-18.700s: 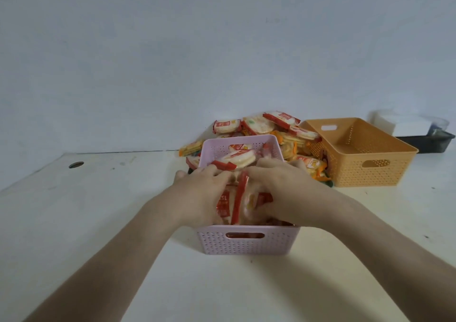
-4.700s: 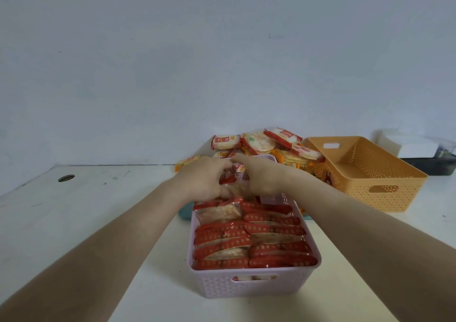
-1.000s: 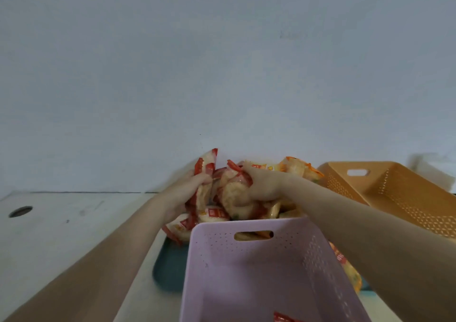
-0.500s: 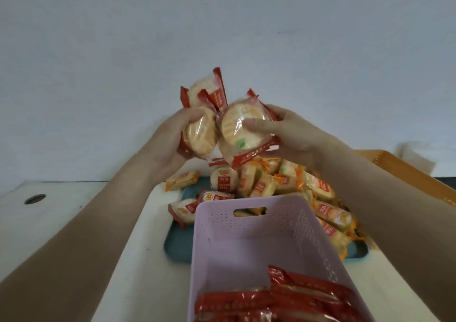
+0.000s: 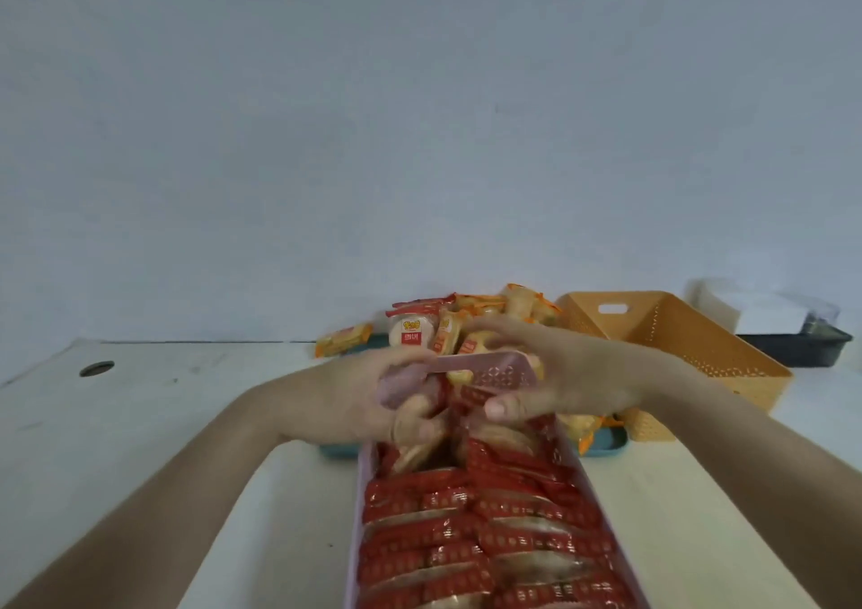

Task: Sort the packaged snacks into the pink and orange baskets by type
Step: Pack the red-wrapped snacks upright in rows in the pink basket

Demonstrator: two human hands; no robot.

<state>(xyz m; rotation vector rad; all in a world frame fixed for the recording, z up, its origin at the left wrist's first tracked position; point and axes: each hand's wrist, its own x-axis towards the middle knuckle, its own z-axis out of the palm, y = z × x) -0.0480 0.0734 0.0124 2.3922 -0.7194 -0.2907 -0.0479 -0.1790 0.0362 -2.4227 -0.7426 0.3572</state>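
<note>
The pink basket [image 5: 487, 363] stands in front of me, packed with rows of red-wrapped snack packs [image 5: 471, 529]. At its far end my left hand [image 5: 368, 403] grips a red-wrapped round snack [image 5: 413, 436] and holds it down among the packs. My right hand [image 5: 559, 380] pinches another red pack [image 5: 476, 398] beside it, thumb toward me. Both hands are blurred. Behind the basket lies a heap of loose snacks [image 5: 448, 324] in red and orange wrappers. The orange basket [image 5: 676, 342] stands empty at the right.
A teal tray [image 5: 606, 443] under the snack heap shows on both sides of the pink basket. A dark tray with a white box [image 5: 765, 314] sits at the far right. A round cable hole [image 5: 96, 368] marks the white table's left. A wall rises close behind.
Both hands came down from in front of the wall, carrying the red-wrapped snacks into the far end of the pink basket. The view has tilted down, showing more packed rows.
</note>
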